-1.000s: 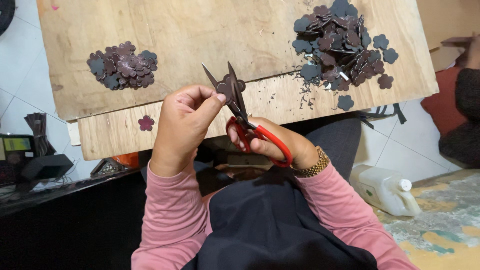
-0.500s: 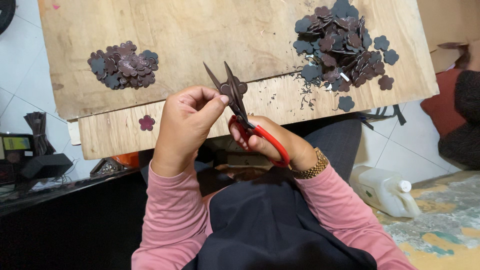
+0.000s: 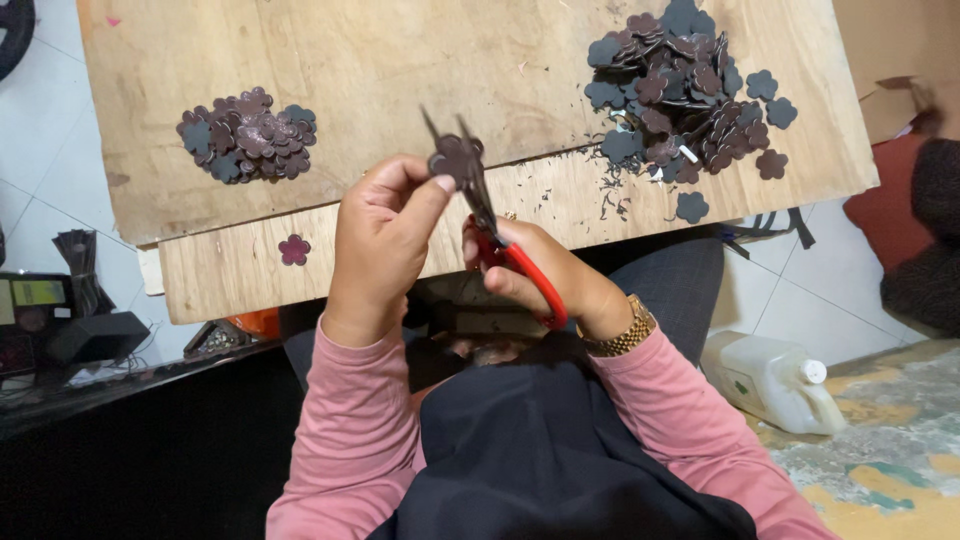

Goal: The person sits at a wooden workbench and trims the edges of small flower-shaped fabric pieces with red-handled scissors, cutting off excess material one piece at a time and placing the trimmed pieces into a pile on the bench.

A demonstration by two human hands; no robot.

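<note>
- A person in pink sleeves trims a small dark flower-shaped piece [image 3: 452, 160], pinched between thumb and forefinger of the left hand [image 3: 385, 245] and held up over the near edge of the wooden board [image 3: 400, 60], apparently so the cut line stays in plain sight
- The right hand [image 3: 545, 275] is closed around the red handles of a pair of scissors [image 3: 490, 220], blades parted and pointing far, one on each side of the piece, seemingly set to nip its edge
- A loose heap of dark flower cut-outs [image 3: 685, 85] lies at the far right of the board, within easy reach of the scissor hand; fine dark offcuts [image 3: 610, 195] are scattered just near it
- A tidier, smaller pile of flowers [image 3: 248, 135] sits well apart on the left, suggesting the two lots are kept separate
- One lone flower [image 3: 293, 249] rests on the lower board strip [image 3: 230, 280], near left
- A white plastic jug [image 3: 770, 380] lies on the floor to the right, away from the work
</note>
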